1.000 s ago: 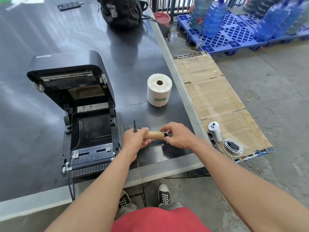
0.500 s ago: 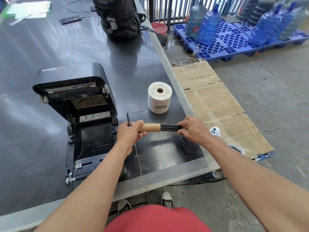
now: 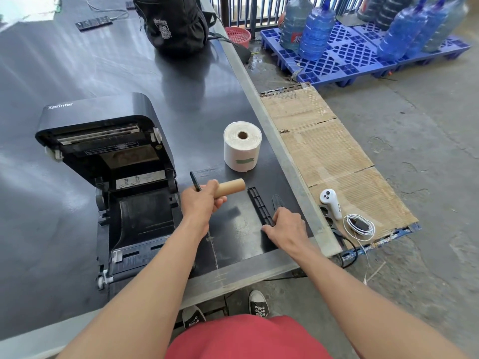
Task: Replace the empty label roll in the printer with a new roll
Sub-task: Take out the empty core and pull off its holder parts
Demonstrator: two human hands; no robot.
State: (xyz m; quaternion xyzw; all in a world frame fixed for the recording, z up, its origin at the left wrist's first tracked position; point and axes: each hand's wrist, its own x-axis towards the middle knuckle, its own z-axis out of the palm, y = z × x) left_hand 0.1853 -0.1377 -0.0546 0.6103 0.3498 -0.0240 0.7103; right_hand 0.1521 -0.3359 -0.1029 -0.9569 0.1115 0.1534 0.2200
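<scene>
Now, just right of the open printer [image 3: 111, 177], my left hand [image 3: 201, 203] grips the empty cardboard core [image 3: 230, 187], my right hand [image 3: 287, 229], farther right, pinches the near end of the black spindle [image 3: 260, 206] lying flat, and the new label roll [image 3: 242, 146] stands on end beside the printer's raised lid.

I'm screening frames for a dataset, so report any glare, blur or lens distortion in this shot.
Head view: daylight glares off the glossy table, strongest toward the frame's top-left; the wide lens bows the table's straight metal edge; the centre is sharp, with the printer logo legible and the new label roll, cardboard core and black spindle crisp.
</scene>
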